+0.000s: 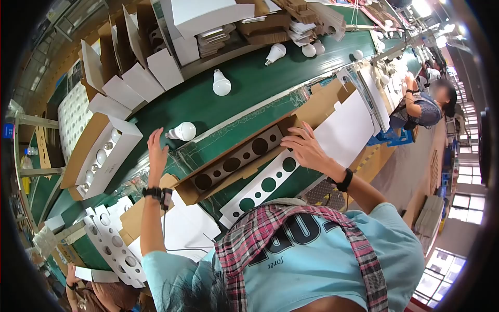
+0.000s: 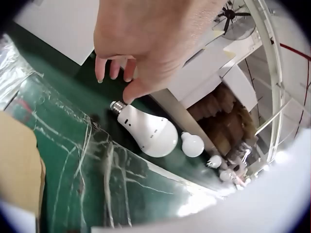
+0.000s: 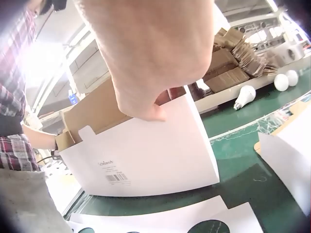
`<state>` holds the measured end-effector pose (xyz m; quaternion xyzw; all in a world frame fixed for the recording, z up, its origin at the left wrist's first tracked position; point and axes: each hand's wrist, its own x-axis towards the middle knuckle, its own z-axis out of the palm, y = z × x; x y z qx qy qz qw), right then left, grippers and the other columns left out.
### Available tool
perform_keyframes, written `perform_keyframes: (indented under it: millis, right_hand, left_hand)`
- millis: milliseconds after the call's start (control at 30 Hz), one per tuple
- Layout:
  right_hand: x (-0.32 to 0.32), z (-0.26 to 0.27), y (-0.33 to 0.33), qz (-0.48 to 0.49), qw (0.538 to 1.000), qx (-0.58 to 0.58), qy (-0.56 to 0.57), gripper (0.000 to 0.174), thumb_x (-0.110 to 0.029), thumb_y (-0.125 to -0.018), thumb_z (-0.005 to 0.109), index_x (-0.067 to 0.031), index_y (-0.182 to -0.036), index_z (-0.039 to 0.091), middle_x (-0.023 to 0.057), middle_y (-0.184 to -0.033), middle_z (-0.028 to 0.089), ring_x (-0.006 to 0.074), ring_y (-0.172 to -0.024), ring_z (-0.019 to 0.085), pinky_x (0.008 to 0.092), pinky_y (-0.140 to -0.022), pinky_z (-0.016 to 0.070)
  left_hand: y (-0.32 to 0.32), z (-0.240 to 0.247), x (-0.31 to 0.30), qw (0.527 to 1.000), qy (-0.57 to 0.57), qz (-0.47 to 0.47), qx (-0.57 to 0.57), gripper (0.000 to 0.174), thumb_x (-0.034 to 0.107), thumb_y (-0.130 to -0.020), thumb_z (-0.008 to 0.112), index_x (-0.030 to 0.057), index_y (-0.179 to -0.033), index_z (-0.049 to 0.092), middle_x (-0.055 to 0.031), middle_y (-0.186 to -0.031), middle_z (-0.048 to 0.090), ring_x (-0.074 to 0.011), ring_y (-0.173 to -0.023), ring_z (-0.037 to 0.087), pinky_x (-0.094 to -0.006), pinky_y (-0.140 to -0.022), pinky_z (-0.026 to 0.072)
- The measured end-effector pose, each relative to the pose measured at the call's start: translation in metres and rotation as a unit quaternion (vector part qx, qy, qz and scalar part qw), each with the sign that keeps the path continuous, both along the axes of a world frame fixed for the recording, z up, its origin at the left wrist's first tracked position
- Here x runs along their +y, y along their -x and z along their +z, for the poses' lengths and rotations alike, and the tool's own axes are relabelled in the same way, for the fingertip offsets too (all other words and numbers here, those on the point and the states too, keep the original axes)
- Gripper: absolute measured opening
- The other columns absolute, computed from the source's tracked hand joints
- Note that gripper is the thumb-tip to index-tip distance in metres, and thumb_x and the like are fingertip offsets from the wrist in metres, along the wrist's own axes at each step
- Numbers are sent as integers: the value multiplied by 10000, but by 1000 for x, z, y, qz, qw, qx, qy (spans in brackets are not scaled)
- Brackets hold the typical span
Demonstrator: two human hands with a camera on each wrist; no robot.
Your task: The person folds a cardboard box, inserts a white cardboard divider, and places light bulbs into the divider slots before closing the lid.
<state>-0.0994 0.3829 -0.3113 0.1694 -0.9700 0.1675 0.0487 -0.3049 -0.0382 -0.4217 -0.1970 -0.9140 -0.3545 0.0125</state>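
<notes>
My left hand (image 1: 157, 151) reaches over the green table, fingers loosely bent, beside a white LED light bulb (image 1: 183, 131). In the left wrist view its thumb hovers right at the bulb's metal screw base (image 2: 117, 107); the bulb lies on its side. With my right hand (image 1: 307, 149) I grip the far end of a long open carton (image 3: 141, 155), thumb on the white outer wall, fingers over the rim and partly hidden. Inside the carton lies an insert (image 1: 218, 171) with round holes. A white punched card (image 3: 163, 219) rests along its near side.
Another bulb (image 1: 221, 83) lies further back on the green surface (image 1: 171, 101), with more bulbs to the right. At left stands a carton (image 1: 120, 156) holding several bulbs. Open boxes (image 1: 125, 83) line the back shelf. Another person (image 1: 423, 109) works at far right.
</notes>
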Motion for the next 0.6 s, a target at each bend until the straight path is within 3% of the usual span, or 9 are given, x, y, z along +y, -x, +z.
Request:
perform_keyframes:
  millis: [33,233,267,367,400,500,533,567,600]
  right_hand:
    - [-2,4,1,-14,1000,12,2,311,10,-670,577,-79,-962,637,41,-1017,578,251,-1113,438,506,-1076,235]
    - [-5,15,5,-48,998,30,34,306,50,-678,566,-73,-949,635,64,-1012,559,277,-1072,443,486,-1030,321]
    - [-8,19,7,-42,997,36,53,289,74,-683,547,-64,-922,634,68,-1006,558,279,-1063,443,473,-1002,347]
    - [-17,30,14,-24,996,34,83,278,75,-679,548,-58,-909,630,66,-985,565,271,-1034,468,423,-935,397]
    - [-21,34,17,-17,994,31,106,278,84,-682,546,-54,-908,632,67,-978,577,270,-1008,486,405,-904,414]
    - [-39,48,27,-2,981,17,193,266,103,-701,540,-38,-902,640,72,-951,605,264,-944,531,357,-816,455]
    - [-47,54,30,-1,973,7,232,252,104,-713,537,-32,-899,641,75,-939,609,260,-934,540,344,-790,461]
    - [-53,58,32,-1,963,-3,271,239,104,-725,534,-25,-895,643,79,-926,613,256,-924,549,330,-764,468]
    - [-56,58,35,33,957,-8,287,292,73,-745,540,-44,-1004,604,98,-1028,571,266,-904,560,328,-768,474]
  left_hand:
    - [9,-2,5,998,31,-25,45,624,-72,-639,657,78,-1221,492,-124,-1208,485,-325,-1118,466,-415,-919,416]
    - [36,-31,-8,987,142,-68,-13,577,-24,-583,723,81,-1127,562,-65,-1204,489,-307,-1085,467,-391,-864,428]
    - [37,-28,-13,989,121,-88,-7,458,12,-632,713,37,-1072,588,-97,-1089,550,-316,-997,523,-392,-811,442]
    - [26,-1,-24,990,54,-66,-112,375,58,-699,688,-7,-1054,584,-140,-935,587,-335,-868,570,-385,-748,454]
    - [23,10,-27,991,58,-91,-73,342,80,-744,662,-34,-1055,578,-163,-855,590,-325,-766,584,-372,-703,459]
    - [5,58,-31,993,53,-22,-106,345,57,-746,658,-27,-1071,578,-162,-857,589,-277,-729,579,-349,-684,458]
    - [4,69,-35,991,45,10,-130,341,45,-771,643,-26,-1097,574,-124,-806,585,-196,-665,543,-312,-646,446]
    - [-1,82,-38,992,25,26,-123,334,40,-781,632,-29,-1101,571,-109,-791,579,-175,-659,528,-299,-636,438]
    - [-10,108,-36,992,4,40,-117,327,36,-790,622,-32,-1105,568,-93,-776,573,-154,-653,513,-287,-625,430]
